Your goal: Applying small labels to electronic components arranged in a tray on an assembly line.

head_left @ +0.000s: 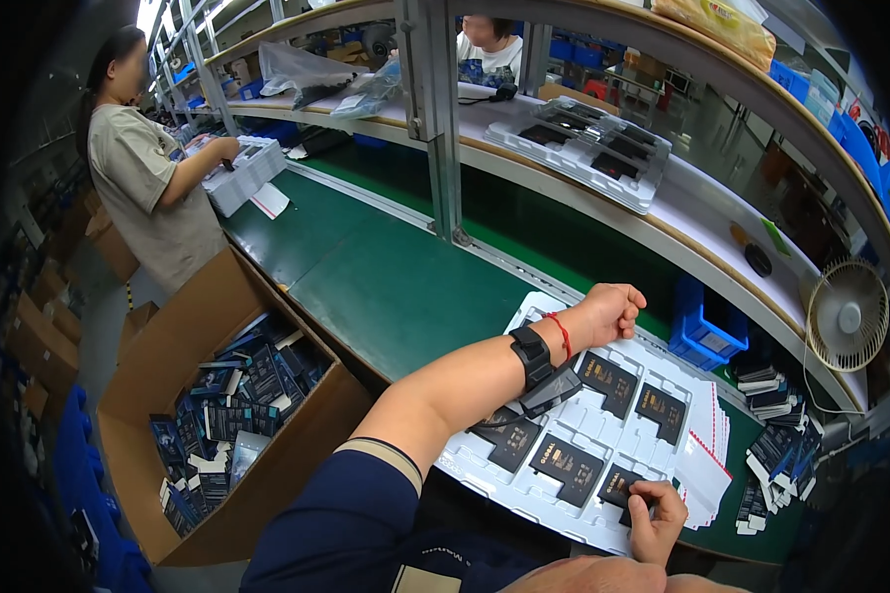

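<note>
A white moulded tray (608,427) lies on the green bench before me, with several flat black batteries (567,470) in its pockets. My right hand (658,516) is at the tray's near right corner, thumb and fingers closed on the edge of a black battery (618,486) that lies in its pocket. My left hand (608,314) hovers over the tray's far edge, fingers curled in and nothing showing in them. A red cord and a black strap (534,358) circle my left wrist. My left forearm hides part of the tray.
An open carton (242,435) of small dark boxes stands to the left. White sheets (704,460) and stacked small boxes (776,460) lie at right, near a blue bin (704,321) and a fan (847,316). Another tray (583,148) sits on the shelf. A co-worker (148,158) stands far left.
</note>
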Demonstrator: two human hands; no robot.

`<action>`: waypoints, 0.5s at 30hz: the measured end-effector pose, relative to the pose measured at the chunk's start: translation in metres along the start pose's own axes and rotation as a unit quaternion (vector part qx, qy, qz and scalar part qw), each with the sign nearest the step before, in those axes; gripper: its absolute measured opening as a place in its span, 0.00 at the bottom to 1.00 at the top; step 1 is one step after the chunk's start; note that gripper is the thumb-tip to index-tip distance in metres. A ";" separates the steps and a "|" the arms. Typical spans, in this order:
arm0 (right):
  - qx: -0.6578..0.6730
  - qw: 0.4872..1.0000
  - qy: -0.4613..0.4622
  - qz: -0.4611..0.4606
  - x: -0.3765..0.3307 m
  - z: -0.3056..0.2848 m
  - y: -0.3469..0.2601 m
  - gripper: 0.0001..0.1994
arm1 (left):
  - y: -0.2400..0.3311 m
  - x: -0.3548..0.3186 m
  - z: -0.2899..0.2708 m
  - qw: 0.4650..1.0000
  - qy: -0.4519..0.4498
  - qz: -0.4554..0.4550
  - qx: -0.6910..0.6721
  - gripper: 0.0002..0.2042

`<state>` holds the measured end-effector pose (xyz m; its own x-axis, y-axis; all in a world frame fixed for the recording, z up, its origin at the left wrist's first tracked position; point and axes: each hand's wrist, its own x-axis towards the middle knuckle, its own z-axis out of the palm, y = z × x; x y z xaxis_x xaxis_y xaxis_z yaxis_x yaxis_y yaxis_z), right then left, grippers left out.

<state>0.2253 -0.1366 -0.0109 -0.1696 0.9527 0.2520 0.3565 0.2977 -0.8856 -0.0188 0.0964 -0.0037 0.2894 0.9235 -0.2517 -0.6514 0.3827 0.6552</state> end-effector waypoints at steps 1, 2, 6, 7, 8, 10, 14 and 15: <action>0.000 1.000 0.000 0.000 0.000 0.000 0.000 0.05 | -0.001 0.000 0.000 1.000 0.000 -0.001 0.000 0.10; -0.001 1.000 -0.004 -0.001 0.000 -0.001 0.000 0.05 | 0.000 0.000 0.000 1.000 0.001 0.001 0.004 0.10; -0.001 1.000 -0.009 -0.005 0.001 -0.001 0.001 0.05 | 0.000 -0.001 -0.001 1.000 -0.003 0.001 0.009 0.10; -0.001 1.000 -0.010 -0.005 0.001 -0.001 0.001 0.05 | 0.000 -0.001 -0.001 1.000 -0.002 0.001 0.009 0.10; 0.003 1.000 -0.007 -0.003 0.001 -0.001 0.002 0.05 | 0.000 -0.001 0.000 1.000 -0.005 0.003 0.009 0.10; 0.008 1.000 -0.006 0.000 0.000 -0.002 0.003 0.06 | 0.000 -0.002 0.000 1.000 -0.006 0.005 0.010 0.10; -0.005 1.000 -0.011 -0.022 0.001 -0.001 0.006 0.06 | 0.000 -0.002 -0.001 1.000 -0.001 0.004 0.011 0.09; -0.004 1.000 -0.008 -0.022 0.001 -0.001 0.007 0.06 | 0.000 -0.002 -0.001 1.000 0.003 0.002 0.015 0.09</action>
<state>0.2282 -0.1338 -0.0162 -0.1998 0.9376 0.2845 0.3550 0.3400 -0.8708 -0.0199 0.0946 -0.0034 0.2820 0.9255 -0.2528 -0.6320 0.3774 0.6768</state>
